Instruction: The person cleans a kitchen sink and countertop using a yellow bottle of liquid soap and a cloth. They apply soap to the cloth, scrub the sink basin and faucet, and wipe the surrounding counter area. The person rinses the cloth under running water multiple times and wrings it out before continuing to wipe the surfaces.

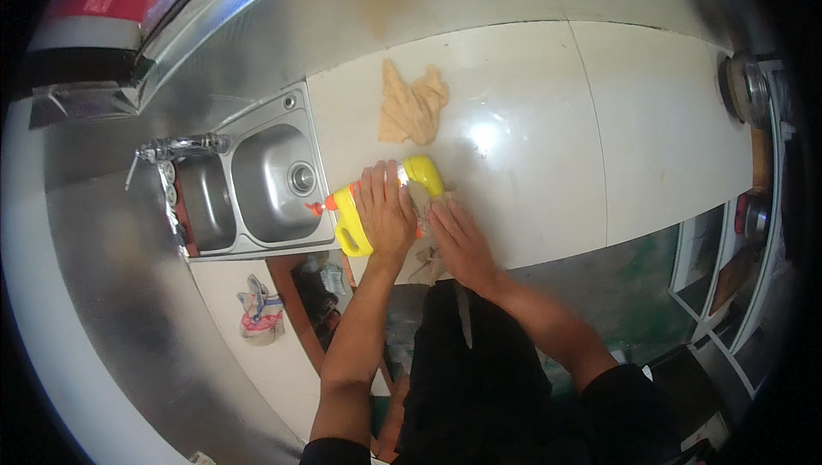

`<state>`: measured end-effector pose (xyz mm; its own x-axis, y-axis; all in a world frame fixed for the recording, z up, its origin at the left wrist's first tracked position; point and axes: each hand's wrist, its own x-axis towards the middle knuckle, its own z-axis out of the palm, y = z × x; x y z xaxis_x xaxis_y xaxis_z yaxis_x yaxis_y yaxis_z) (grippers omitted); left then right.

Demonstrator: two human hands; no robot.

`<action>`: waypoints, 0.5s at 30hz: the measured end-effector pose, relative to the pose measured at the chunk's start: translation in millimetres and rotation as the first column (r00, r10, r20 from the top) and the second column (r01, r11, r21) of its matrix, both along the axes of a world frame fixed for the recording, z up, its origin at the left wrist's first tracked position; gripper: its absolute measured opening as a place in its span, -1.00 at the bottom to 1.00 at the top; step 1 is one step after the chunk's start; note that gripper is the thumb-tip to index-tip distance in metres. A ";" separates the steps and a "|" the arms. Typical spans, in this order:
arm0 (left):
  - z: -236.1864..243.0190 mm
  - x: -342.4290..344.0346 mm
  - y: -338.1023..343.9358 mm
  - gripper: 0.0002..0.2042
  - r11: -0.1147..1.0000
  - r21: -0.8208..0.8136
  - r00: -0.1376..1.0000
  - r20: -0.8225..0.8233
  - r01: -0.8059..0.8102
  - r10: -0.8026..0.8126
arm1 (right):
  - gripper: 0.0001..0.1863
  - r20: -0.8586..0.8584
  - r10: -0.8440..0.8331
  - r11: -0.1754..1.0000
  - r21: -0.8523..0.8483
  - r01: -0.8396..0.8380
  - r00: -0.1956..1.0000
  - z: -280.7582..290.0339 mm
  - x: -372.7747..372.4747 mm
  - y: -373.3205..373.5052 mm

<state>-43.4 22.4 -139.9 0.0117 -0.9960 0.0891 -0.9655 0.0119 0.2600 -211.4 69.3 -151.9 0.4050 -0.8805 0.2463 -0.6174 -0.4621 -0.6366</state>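
A yellow bottle (345,205) with a looped handle and an orange cap lies on its side on the pale counter, its cap pointing toward the sink. Across its middle lies my left hand (384,212), fingers wrapped over it and holding it down. My right hand (462,242) presses a greyish-brown cloth (427,266) against the bottle's near right side. Part of that cloth is hidden under the fingers, and its lower end hangs at the counter's front edge. Beyond the bottle, a crumpled tan cloth (409,105) lies apart from both hands.
Left of the bottle is a double steel sink (328,223) with a chrome faucet (180,148). A bunched cloth (260,315) lies on the lower-left surface. Metal cookware (747,88) stands at the counter's far right, near a rack (728,336). The counter's front edge (565,261) runs before me.
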 end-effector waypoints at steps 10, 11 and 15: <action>-15.6 13.0 -9.4 -0.57 0.999 -0.038 0.999 -0.043 0.001 -0.003 | -0.57 0.023 -0.110 0.994 0.028 0.110 0.994 6.5 31.4 -40.7; -14.9 14.4 -10.9 -0.57 1.000 -0.029 0.999 -0.046 0.003 -0.004 | -0.57 -0.030 -0.086 0.996 -0.003 0.086 0.996 2.1 24.9 -16.9; -12.7 16.6 -13.7 -0.57 1.000 -0.011 0.999 -0.050 0.001 -0.002 | -0.56 -0.163 -0.039 0.997 -0.073 0.028 0.986 12.1 26.4 -6.9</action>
<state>-26.7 8.7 -152.5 0.0149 -0.9949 0.0994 -0.9514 0.0165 0.3074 -184.9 62.4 -139.8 0.4155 -0.8771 0.2410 -0.7266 -0.4794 -0.4921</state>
